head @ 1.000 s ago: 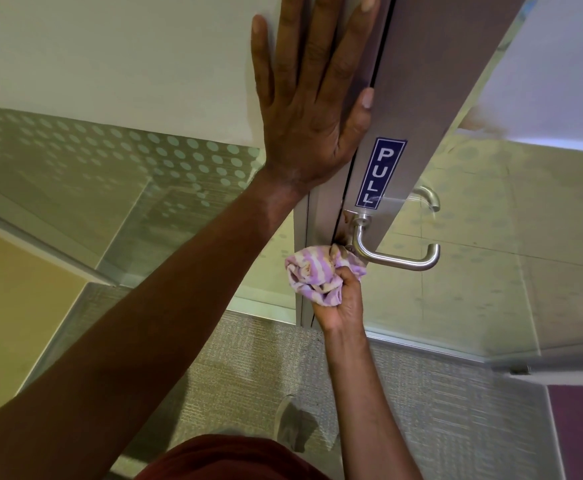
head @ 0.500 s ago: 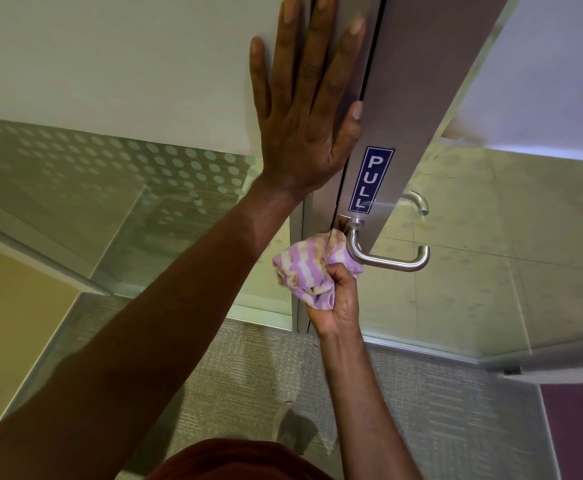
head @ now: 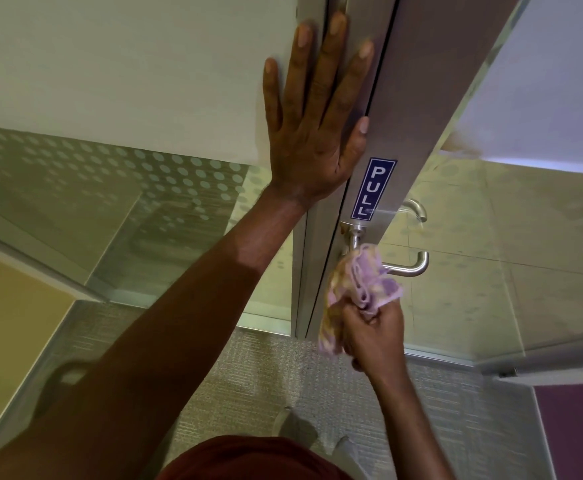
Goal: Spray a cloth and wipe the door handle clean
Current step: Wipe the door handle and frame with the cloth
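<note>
Left hand [head: 312, 133] lies flat, fingers spread, against the door frame [head: 321, 237]. Right hand [head: 376, 332] grips a bunched striped cloth [head: 362, 285] touching the door handle [head: 411, 268].

Door handle [head: 408, 269]: landmark, on door frame [head: 418, 109]. PULL sign [head: 373, 188]: directly above the handle. Left hand [head: 314, 133]: above and left, flat across the frame's edge. Cloth [head: 362, 289]: on the handle's left part. Right hand [head: 375, 332]: just below, gripping cloth.

Blue PULL sticker [head: 373, 188]; grey carpet [head: 266, 375]
</note>
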Available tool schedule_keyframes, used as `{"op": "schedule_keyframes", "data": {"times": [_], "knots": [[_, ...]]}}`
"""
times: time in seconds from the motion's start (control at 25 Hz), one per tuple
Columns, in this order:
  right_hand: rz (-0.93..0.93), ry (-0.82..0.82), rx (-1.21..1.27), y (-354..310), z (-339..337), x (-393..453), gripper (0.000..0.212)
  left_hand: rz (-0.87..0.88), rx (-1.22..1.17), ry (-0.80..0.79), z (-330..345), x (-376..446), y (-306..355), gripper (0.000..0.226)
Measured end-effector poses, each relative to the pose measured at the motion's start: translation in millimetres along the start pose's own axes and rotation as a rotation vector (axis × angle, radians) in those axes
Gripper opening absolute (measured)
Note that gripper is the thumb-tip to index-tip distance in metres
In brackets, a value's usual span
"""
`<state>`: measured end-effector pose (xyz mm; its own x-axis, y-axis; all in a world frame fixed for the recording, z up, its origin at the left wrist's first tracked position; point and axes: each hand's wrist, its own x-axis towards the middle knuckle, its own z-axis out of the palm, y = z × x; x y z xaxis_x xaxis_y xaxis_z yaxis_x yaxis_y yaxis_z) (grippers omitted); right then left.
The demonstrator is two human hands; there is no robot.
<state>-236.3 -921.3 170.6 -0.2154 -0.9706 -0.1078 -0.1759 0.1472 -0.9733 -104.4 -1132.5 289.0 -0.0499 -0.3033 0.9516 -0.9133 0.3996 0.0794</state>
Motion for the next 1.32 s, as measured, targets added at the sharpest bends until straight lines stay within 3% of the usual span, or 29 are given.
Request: {"op": "schedule_keyframes", "data": {"times": [0.12, 0.2, 0.28, 0.6, 0.92, 1.04, 1.2, 1.32], "knots": [[-0.475, 0.25, -0.785, -25, 0, 24, 0.055, -0.005, 0.024, -0.005, 2, -1, -2, 0.053], [-0.507, 0.233, -1.021, -36, 13, 49, 0.068, 0.003, 0.022, -0.012, 3, -2, -2, 0.053], [-0.422, 0.202, -1.113, -35, 35, 62, 0.076, 0.008, 0.023, -0.011, 5, -3, -3, 0.052], [-0.351, 0.341, -1.402, -17, 66, 61, 0.067, -0.014, -0.006, 0.004, 6, -3, -5, 0.051], [-0.417, 0.215, -1.564, -11, 65, 58, 0.058, 0.008, -0.003, -0.011, -1, -1, 0, 0.052], [-0.435, 0.037, -1.716, -4, 65, 51, 0.052, -0.003, -0.029, -0.032, -8, 1, 1, 0.053], [-0.339, 0.006, -1.52, 3, 59, 38, 0.054, 0.013, -0.007, -0.049, -11, 2, 1, 0.055], [-0.438, 0.173, -1.333, 2, 44, 26, 0.058, 0.013, -0.006, -0.041, -7, 1, 0, 0.054]]}}
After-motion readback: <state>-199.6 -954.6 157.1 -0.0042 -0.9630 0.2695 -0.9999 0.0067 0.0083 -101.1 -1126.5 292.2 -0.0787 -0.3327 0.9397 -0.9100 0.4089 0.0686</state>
